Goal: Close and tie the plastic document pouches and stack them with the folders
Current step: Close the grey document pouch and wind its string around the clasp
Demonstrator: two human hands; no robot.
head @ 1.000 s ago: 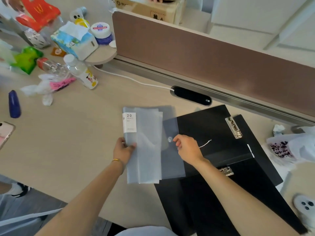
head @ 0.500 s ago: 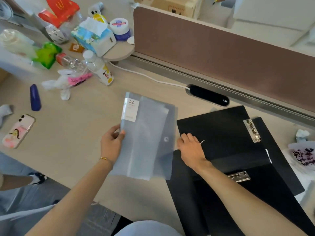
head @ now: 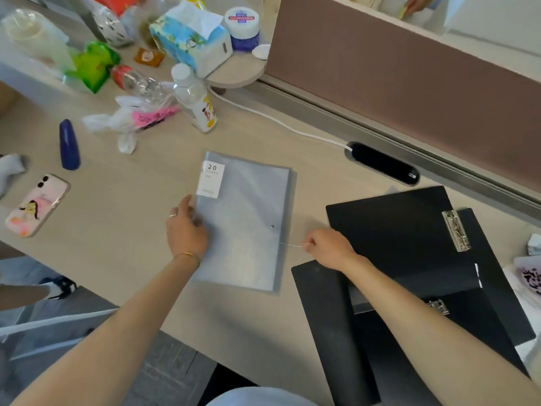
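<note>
- The translucent grey pouch [head: 246, 221] lies flat on the desk [head: 117, 218], squarely between the two hands; a white label [head: 211, 179] printed "20" sits at its far corner, just beyond the left hand
- The left hand [head: 186, 230] is pressed down on the pouch's near-left edge, fingers spread flat on the plastic, thumb out on the desk side; nothing is gripped, it only pins the pouch
- The right hand [head: 328, 246] is closed in a pinch on the thin white string [head: 289, 244]; the string runs taut from the fingertips back to the pouch's right edge
- The small round button [head: 272, 226] shows on the pouch face, just left of the right hand and a touch farther out; the string is not wound round it
- The black folders [head: 389, 227] lie overlapped under and beyond the right forearm, metal clips [head: 456, 230] showing; they sit just beside the pouch, apart from it
- Left of the left hand rests a phone [head: 36, 205], well apart from the pouch
</note>
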